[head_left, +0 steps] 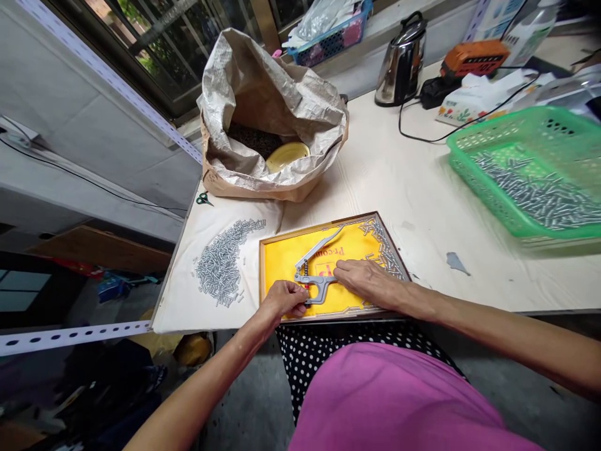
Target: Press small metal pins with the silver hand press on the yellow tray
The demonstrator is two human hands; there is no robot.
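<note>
Grey hand press pliers (322, 283) with a spring and a long upper lever stand over a shallow tray (263, 266) lined in yellow. My right hand (369, 283) is closed around the end of the lower handle. At the jaws, my left hand (287, 299) pinches with thumb and fingers, close to a small red part (307, 288). What sits between those fingertips is too small to make out. Small metal pins (385, 250) lie along the tray's right side. Left of the tray, a heap of small silvery metal pieces (220, 266) is spread on the cloth.
Behind the tray stands an open woven sack (277, 181) with a yellow dish (287, 156) inside. A green basket (498, 213) of metal pins is at right. Green-handled scissors (203, 198), a steel kettle (399, 62) and a black cord (422, 139) lie farther off.
</note>
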